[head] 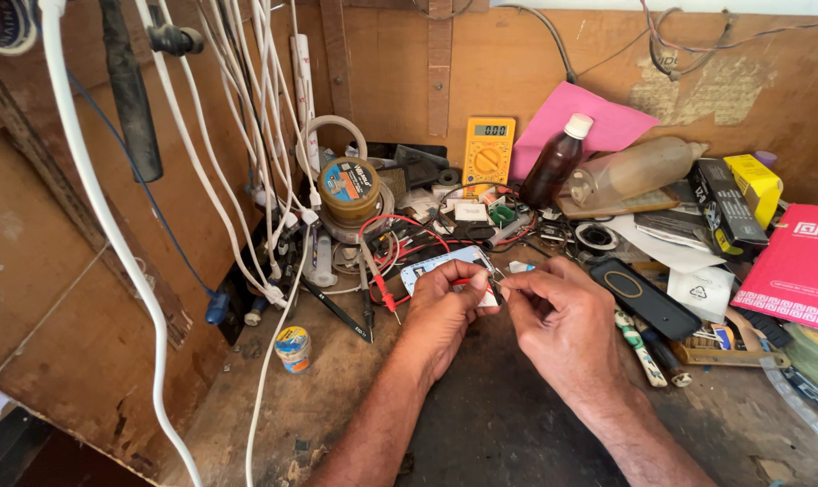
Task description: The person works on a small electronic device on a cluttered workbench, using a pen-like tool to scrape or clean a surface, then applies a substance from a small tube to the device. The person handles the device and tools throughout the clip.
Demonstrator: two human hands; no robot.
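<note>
1. Both hands meet over the middle of a cluttered workbench (517, 433), and between the fingertips sits a tiny part (494, 287) too small to identify; it looks metallic, with a bit of red beside it.
2. The fingers cover most of that part. Behind the hands lies a pale blue, flat card-like object (440, 264), partly hidden by the left hand's knuckles.
3. The right edge of the bench is cut off by the frame, slicing through a red box (801, 266) and a clear plastic item at the lower right corner.
4. The bench is dark, worn and stained, backed by a brown board wall. White cables (246, 135) hang down the left side.
5. Along the back edge stand a yellow multimeter (488, 153), a brown bottle with a white cap (556, 162), a clear bottle lying on its side (634, 169), and a round solder tin (349, 185). Red and black probe leads (382, 271) trail toward the centre.
6. A black oblong case (645, 298) lies just right of the hands; a small round tin (293, 347) sits near the left edge.
7. The left hand (440, 307) reaches in from below, thumb and forefinger pinched closed on the small part.
8. The right hand (562, 316) mirrors it, fingers curled, thumb and forefinger tips pinched on the same part.
</note>
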